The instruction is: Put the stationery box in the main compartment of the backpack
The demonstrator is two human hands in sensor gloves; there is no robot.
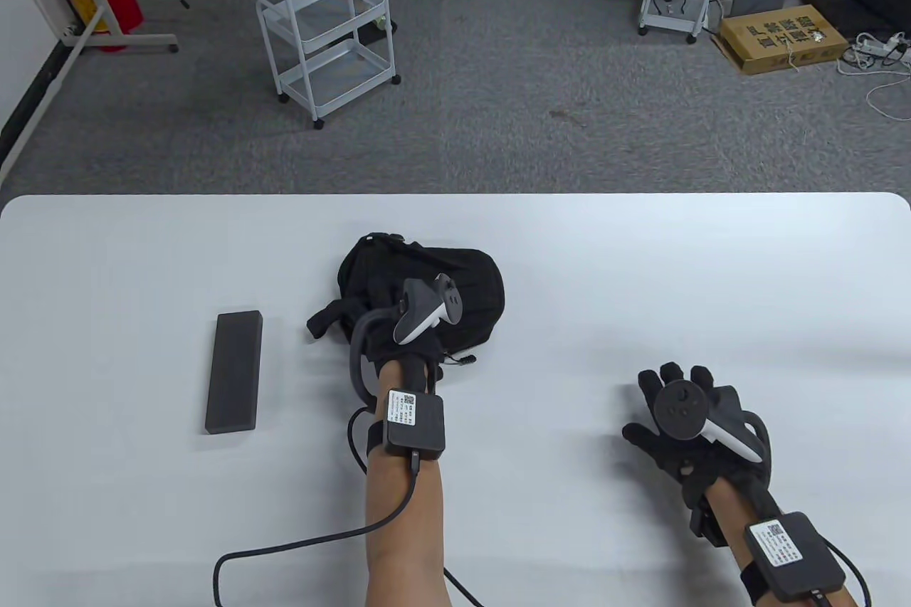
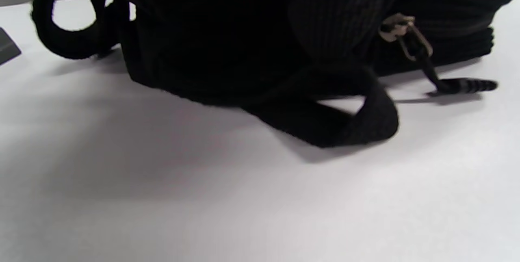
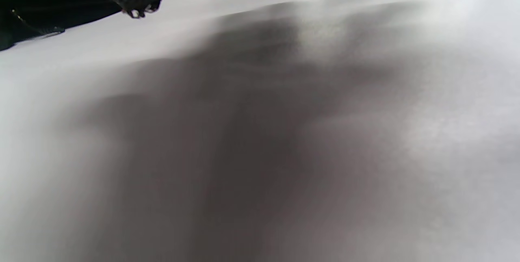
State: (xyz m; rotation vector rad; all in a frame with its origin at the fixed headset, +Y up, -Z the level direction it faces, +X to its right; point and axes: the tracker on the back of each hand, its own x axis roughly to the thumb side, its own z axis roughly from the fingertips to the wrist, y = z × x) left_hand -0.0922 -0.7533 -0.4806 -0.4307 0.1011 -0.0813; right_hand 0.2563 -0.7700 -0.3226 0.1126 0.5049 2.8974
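A black backpack (image 1: 441, 283) lies at the middle of the white table (image 1: 640, 265). The stationery box (image 1: 235, 371), a long dark grey case, lies flat to its left, apart from it. My left hand (image 1: 411, 349) rests at the backpack's near edge; its fingers are hidden under the tracker and blend into the black fabric. The left wrist view shows the backpack (image 2: 227, 42) close up, with a strap loop (image 2: 365, 120) and a zipper pull (image 2: 408, 38). My right hand (image 1: 672, 415) is spread open and empty over bare table to the right, well away from the backpack.
A black cable (image 1: 285, 550) from my left wrist loops on the table near the front edge. Beyond the table's far edge is grey carpet with white carts (image 1: 327, 30) and a cardboard box (image 1: 783, 38).
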